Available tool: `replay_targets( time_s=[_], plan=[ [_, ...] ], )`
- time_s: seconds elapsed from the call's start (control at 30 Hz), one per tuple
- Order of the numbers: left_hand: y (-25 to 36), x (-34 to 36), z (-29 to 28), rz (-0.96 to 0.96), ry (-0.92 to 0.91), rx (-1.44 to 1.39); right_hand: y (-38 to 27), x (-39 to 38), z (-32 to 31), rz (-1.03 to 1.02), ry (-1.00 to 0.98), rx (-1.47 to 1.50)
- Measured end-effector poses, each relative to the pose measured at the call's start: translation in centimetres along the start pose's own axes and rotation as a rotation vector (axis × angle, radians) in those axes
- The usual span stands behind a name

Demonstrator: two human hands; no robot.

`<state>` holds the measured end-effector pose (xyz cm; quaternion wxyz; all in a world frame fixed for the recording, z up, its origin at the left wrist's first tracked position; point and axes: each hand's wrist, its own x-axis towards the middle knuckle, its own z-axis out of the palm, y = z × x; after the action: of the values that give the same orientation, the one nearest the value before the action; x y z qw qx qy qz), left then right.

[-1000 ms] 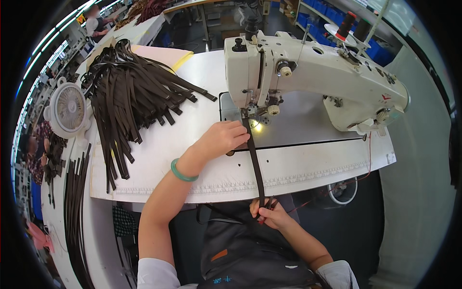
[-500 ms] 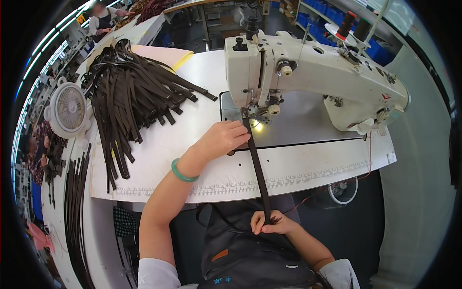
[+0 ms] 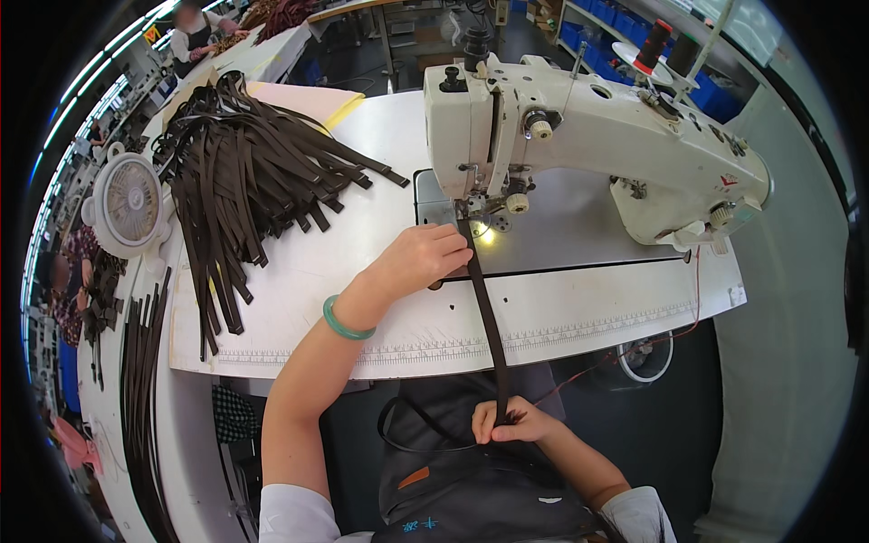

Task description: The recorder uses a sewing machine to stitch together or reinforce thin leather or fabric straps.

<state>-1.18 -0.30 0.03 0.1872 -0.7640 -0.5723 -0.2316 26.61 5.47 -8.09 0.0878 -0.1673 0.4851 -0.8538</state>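
A long dark brown strap (image 3: 487,317) runs from under the needle area of a white sewing machine (image 3: 543,127) toward me, over the table's front edge. Close to the presser foot, my left hand (image 3: 424,258) pinches the strap's left edge, fingers bent together on it. Below the table edge, my right hand (image 3: 514,421) is closed round the strap and keeps that stretch straight. A loose dark loop (image 3: 387,423) hangs to the left of my right hand, in front of my dark apron (image 3: 453,489). The machine's lamp lights the metal plate beside the strap.
A heap of dark straps (image 3: 253,172) lies on the white table (image 3: 380,353) at left. Beside it stand a small white fan (image 3: 129,199) and more long strips (image 3: 145,389). Thread spools (image 3: 652,47) stand behind the machine. A co-worker (image 3: 192,41) is far left.
The loose loop below the table edge has swung lower and wider. Both hands have stayed nearly in place on the strap.
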Motion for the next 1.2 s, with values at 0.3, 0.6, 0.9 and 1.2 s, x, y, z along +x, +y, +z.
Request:
replay_targets(
  time_s=[0.3, 0.6, 0.9, 1.2],
  plan=[
    [0.1, 0.0, 0.1, 0.012, -0.001, 0.0, 0.5, 1.6, -0.3, -0.075, 0.345, 0.163],
    [-0.1, -0.1, 0.3, 0.005, 0.005, 0.009, 0.1, 1.0, 0.0, -0.04, 0.22, 0.039],
    [-0.1, -0.1, 0.3, 0.004, 0.009, 0.01, 0.1, 0.5, -0.1, -0.035, 0.087, -0.023],
    [-0.1, -0.2, 0.3, -0.002, 0.0, 0.006, 0.0, 0.8, 0.0, -0.019, 0.133, -0.001]
  ],
)
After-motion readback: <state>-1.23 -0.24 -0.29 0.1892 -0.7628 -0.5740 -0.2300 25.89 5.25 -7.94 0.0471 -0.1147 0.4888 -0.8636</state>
